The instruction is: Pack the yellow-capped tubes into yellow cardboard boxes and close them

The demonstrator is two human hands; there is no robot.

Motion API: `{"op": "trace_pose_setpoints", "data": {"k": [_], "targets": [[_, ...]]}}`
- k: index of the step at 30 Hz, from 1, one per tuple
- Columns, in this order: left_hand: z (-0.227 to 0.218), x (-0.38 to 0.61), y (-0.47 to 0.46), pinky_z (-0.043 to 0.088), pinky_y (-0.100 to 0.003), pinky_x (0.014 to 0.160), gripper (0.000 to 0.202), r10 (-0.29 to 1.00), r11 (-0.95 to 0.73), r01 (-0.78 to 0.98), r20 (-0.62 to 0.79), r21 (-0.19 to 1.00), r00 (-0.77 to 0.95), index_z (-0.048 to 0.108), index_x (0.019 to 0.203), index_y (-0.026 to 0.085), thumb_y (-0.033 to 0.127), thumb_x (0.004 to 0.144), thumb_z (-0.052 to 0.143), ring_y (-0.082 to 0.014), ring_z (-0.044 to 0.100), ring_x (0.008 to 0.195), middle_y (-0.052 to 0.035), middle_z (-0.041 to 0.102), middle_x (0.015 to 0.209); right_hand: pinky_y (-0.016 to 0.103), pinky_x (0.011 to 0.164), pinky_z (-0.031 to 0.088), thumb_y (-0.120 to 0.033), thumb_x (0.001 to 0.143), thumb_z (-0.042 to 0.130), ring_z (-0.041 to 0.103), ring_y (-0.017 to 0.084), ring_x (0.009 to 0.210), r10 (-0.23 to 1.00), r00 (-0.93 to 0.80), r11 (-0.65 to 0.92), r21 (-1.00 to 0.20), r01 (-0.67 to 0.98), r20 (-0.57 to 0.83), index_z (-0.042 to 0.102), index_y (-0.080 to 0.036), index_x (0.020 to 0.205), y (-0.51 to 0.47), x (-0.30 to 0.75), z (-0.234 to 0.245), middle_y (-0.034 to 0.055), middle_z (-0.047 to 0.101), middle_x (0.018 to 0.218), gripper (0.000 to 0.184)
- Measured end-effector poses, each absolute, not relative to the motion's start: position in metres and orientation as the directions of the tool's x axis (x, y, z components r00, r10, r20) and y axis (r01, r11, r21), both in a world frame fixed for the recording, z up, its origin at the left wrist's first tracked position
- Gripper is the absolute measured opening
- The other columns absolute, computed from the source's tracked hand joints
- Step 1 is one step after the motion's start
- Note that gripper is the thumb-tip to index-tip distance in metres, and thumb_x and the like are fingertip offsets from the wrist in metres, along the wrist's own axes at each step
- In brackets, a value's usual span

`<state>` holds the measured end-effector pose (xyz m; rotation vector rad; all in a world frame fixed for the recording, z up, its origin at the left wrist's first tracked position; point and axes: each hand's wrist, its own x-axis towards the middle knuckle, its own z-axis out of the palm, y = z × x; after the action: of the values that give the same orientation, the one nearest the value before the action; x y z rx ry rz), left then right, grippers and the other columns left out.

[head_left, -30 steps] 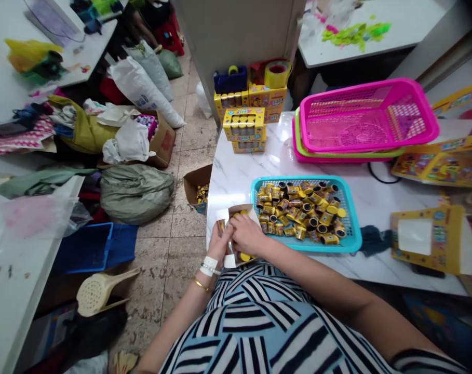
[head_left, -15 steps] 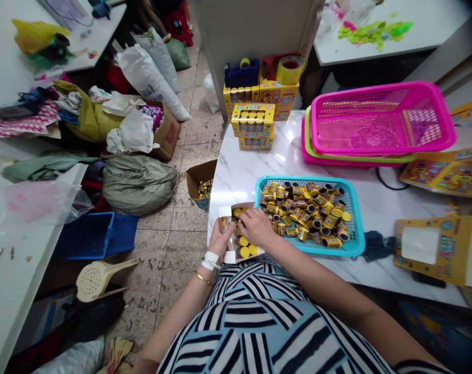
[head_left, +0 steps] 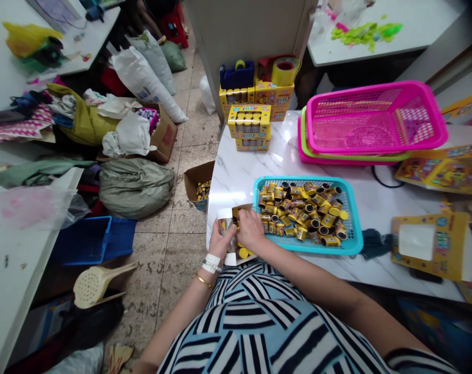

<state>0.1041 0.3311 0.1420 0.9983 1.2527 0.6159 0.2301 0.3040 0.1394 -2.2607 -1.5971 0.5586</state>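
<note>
An open cardboard box (head_left: pixel 231 258) with white flaps lies at the table's near left edge, with several yellow-capped little tubs (head_left: pixel 243 253) inside. My left hand (head_left: pixel 221 240) is closed on the box's left side, thumb toward the inside. Over the box's upper part is my right hand (head_left: pixel 251 228), its fingers curled down among the tubs; what its fingertips hold is hidden. Right beside it stands a turquoise basket (head_left: pixel 358 234) full of small yellow tubs, some showing dark open ends.
Packed yellow boxes (head_left: pixel 249 124) stand at the table's back left, under a blue tape dispenser (head_left: pixel 237 76). Pink and green baskets (head_left: pixel 376 150) are stacked behind the turquoise one. A flattened yellow carton (head_left: pixel 434 244) lies right. Sacks and a plastic stool (head_left: pixel 90 285) occupy the floor.
My right hand has shifted slightly left and down over the box, covering more of the tubs. My left hand stays on the box's side. The whole view has shifted slightly.
</note>
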Motion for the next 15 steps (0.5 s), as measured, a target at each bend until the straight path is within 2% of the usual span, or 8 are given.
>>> {"op": "trace_pose_setpoints", "data": {"k": [4, 8, 11, 15], "targets": [[0.143, 0.102, 0.332, 0.045, -0.035, 0.099, 0.065, 0.850, 0.461, 0.112, -0.474, 0.880, 0.229, 0.053, 0.126, 0.022, 0.043, 0.070, 0.080, -0.0211, 0.062, 0.108, -0.0090, 0.064, 0.120, 0.035, 0.080, 0.036, -0.035, 0.076, 0.063, 0.051, 0.025, 0.090, 0.936, 0.338, -0.330, -0.567, 0.755, -0.094, 0.053, -0.020, 0.093, 0.306, 0.231, 0.133, 0.0068, 0.060, 0.089, 0.025], [0.146, 0.102, 0.332, 0.046, -0.034, 0.098, 0.063, 0.853, 0.451, 0.144, -0.473, 0.881, 0.222, 0.053, 0.126, 0.022, 0.044, 0.073, 0.078, -0.0219, 0.062, 0.107, -0.0086, 0.065, 0.118, 0.031, 0.075, 0.040, -0.029, 0.077, 0.061, 0.053, 0.021, 0.085, 0.958, 0.285, -0.212, -0.656, 0.724, 0.005, 0.052, -0.019, 0.094, 0.304, 0.238, 0.131, 0.0054, 0.058, 0.092, 0.021], [0.148, 0.103, 0.332, 0.046, -0.035, 0.099, 0.063, 0.860, 0.415, 0.170, -0.447, 0.894, 0.247, 0.051, 0.128, 0.022, 0.046, 0.075, 0.075, -0.0223, 0.061, 0.109, -0.0085, 0.064, 0.120, 0.031, 0.071, 0.041, -0.028, 0.081, 0.060, 0.056, 0.021, 0.084, 0.982, 0.187, -0.153, -0.567, 0.809, 0.002, 0.055, -0.019, 0.095, 0.301, 0.243, 0.139, 0.0074, 0.059, 0.097, 0.017], [0.146, 0.106, 0.332, 0.044, -0.036, 0.102, 0.069, 0.869, 0.366, 0.195, -0.409, 0.910, 0.278, 0.047, 0.133, 0.023, 0.044, 0.074, 0.076, -0.0230, 0.058, 0.114, -0.0087, 0.061, 0.126, 0.033, 0.072, 0.043, -0.025, 0.084, 0.060, 0.062, 0.023, 0.084, 0.983, 0.144, -0.178, -0.383, 0.906, -0.117, 0.057, -0.018, 0.094, 0.305, 0.243, 0.153, 0.0119, 0.062, 0.100, 0.012]]}}
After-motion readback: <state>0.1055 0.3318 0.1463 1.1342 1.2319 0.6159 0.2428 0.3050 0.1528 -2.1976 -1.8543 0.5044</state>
